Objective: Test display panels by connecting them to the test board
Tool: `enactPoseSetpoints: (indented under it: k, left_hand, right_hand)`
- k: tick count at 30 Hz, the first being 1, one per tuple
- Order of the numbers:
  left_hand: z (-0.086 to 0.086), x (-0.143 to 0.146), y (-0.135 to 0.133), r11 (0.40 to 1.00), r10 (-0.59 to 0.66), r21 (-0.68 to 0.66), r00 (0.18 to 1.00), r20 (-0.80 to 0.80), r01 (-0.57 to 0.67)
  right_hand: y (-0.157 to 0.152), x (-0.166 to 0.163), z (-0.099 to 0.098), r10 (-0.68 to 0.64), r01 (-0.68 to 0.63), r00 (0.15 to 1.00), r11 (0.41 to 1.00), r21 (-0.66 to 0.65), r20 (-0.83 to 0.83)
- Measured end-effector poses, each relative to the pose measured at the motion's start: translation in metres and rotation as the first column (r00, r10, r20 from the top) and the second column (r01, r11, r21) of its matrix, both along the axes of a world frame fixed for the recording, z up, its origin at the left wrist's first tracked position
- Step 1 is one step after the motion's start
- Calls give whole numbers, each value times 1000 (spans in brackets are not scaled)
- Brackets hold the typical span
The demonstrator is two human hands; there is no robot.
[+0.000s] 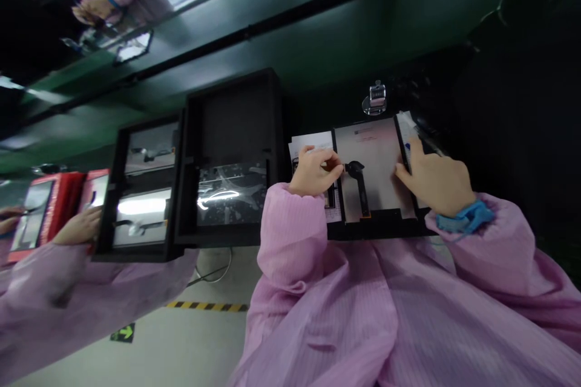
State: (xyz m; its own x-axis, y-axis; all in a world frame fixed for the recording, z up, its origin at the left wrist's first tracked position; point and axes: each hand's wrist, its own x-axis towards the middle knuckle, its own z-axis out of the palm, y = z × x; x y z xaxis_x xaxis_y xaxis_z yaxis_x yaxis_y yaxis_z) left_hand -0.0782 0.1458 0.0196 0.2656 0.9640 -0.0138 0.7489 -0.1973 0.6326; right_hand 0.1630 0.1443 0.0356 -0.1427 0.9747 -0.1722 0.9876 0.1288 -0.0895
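Pink striped smock fabric [318,332], nearest the camera, fills the lower middle of the frame. Left hand [313,173], right of centre: thumb and forefinger pinching, as far as visible, the left end of a black, bent, ribbon-like strip [362,190] lying on a silvery-grey rectangular panel [379,148]. Right hand [438,180]: thumb and forefinger spread at the panel's right edge. Judged advisable: light fingertip pressure, panel steadied, strip uncreased. Near frame centre: black rectangular tray [233,124].
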Motion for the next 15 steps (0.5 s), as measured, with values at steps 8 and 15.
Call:
enactPoseSetpoints:
  k: [8, 15]
  left_hand:
    - [0, 1, 1, 1000, -31, -3, 999, -44, 31]
    - [0, 2, 0, 1000, -25, 14, 998, -63, 26]
  right_hand:
    - [32, -43, -18, 535, -523, 596, 825, 216, -599]
    - [37, -51, -33, 423, -500, 538, 856, 128, -729]
